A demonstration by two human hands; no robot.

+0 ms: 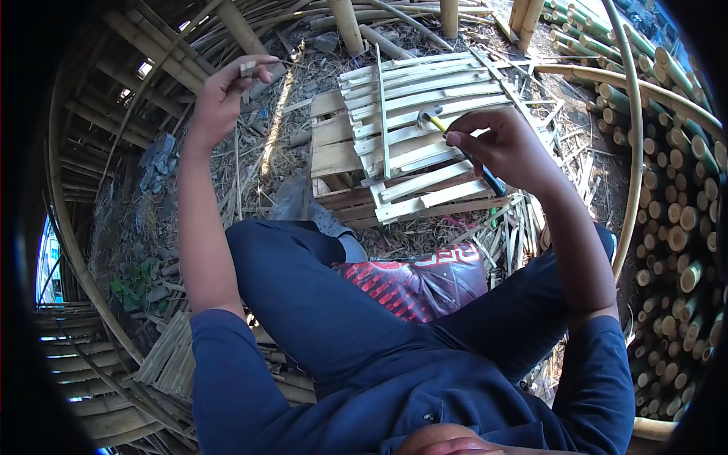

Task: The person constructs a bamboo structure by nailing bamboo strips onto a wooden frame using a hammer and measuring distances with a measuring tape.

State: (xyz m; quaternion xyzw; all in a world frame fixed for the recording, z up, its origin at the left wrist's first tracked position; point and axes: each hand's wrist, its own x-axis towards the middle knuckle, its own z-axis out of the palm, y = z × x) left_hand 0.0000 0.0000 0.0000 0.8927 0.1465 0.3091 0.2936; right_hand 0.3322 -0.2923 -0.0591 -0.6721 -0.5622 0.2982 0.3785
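Observation:
My right hand (493,144) grips a hammer (437,123) with a metal head, a yellow neck and a dark handle end below the fingers. The hammer is over a panel of pale split-bamboo slats (425,95), which rests on a low wooden platform (334,144). One thin bamboo strip (383,114) lies crosswise over the slats near their left side. Raised to the left of the panel, my left hand (231,89) has its index finger reaching right and its other fingers curled. Whatever those fingers hold, if anything, is too small to name. A light band wraps one finger.
Cut bamboo poles (679,220) are stacked along the right. Bamboo posts (346,26) stand behind the panel, and a curved pole (635,136) rises at right. Loose strips (523,235) and dry litter cover the ground. A printed dark-and-red cloth (417,284) lies between my legs.

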